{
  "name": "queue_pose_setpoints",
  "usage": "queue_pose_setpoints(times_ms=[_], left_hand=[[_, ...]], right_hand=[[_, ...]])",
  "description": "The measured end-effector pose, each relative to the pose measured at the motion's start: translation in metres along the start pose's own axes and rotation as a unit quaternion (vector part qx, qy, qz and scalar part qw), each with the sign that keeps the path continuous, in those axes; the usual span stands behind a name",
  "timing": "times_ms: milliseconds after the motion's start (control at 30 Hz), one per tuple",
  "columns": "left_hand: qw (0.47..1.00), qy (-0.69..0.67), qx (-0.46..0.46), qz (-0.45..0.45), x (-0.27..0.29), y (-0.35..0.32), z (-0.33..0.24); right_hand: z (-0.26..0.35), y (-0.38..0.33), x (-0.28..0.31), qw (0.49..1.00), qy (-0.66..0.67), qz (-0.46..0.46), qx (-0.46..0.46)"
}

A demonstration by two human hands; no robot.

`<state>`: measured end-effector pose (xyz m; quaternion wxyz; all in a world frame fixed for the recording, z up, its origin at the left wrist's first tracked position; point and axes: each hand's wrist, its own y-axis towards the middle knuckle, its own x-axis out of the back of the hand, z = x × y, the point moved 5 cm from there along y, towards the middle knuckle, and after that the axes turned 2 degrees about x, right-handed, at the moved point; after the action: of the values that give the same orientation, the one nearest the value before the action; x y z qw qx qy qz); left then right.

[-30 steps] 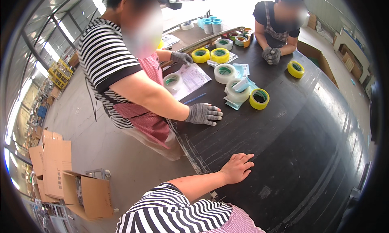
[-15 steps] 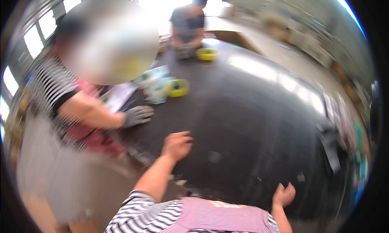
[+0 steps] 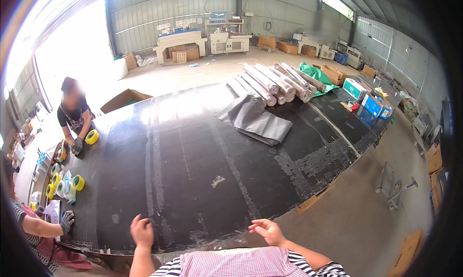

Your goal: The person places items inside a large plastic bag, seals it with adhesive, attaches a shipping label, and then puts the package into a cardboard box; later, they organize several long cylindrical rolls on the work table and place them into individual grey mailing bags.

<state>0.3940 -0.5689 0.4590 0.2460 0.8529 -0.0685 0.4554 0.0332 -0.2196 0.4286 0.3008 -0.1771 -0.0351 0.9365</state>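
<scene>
Bare and empty, the left hand (image 3: 142, 231) and right hand (image 3: 267, 231) are hanging well apart at the near edge of a broad black bench (image 3: 188, 190), fingers loosely parted; whether either is touching the top cannot be told. To the left, a co-worker's gloved hand (image 3: 67, 222) is resting on the bench, near a yellow tape roll (image 3: 80, 184) that is looking firm, fairly light and easiest to take around its outer rim. Farther out, ahead of the right hand, a folded grey sheet (image 3: 255, 120) is sprawling across the bench, appearing limp, smooth and probably slippery; its folded edge is offering the surest hold, with both hands spread wide against bunching. Just behind, long wrapped rolls (image 3: 282, 84) are lying piled, seemingly stiffer and heavier, likely prone to rolling and better suiting a hold near each end. At the far left, a second co-worker (image 3: 74, 113) is leaning at the bench. Beyond, pale machines (image 3: 229, 42) are lining the wall.
</scene>
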Motion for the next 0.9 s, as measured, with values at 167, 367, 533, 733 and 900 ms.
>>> queue_pose_setpoints(times_ms=[167,367,533,733,900], left_hand=[[0.973,-0.113,-0.172,0.109,-0.091,0.029,-0.209],[0.936,-0.16,-0.181,0.257,-0.185,0.062,-0.366],[0.924,-0.144,-0.266,0.233,-0.295,0.094,-0.516],[0.948,0.154,-0.165,0.225,-0.437,0.154,-0.639],[0.902,0.325,-0.211,0.191,-0.493,0.174,-0.637]], right_hand=[[0.066,-0.022,0.118,0.984,-0.083,-0.148,0.053],[0.091,0.011,0.174,0.992,-0.059,-0.112,0.02],[0.083,0.027,0.237,0.994,-0.077,-0.077,-0.022],[0.129,-0.025,0.351,0.937,-0.087,-0.338,-0.02],[0.125,-0.09,0.434,0.888,-0.08,-0.452,-0.039]])
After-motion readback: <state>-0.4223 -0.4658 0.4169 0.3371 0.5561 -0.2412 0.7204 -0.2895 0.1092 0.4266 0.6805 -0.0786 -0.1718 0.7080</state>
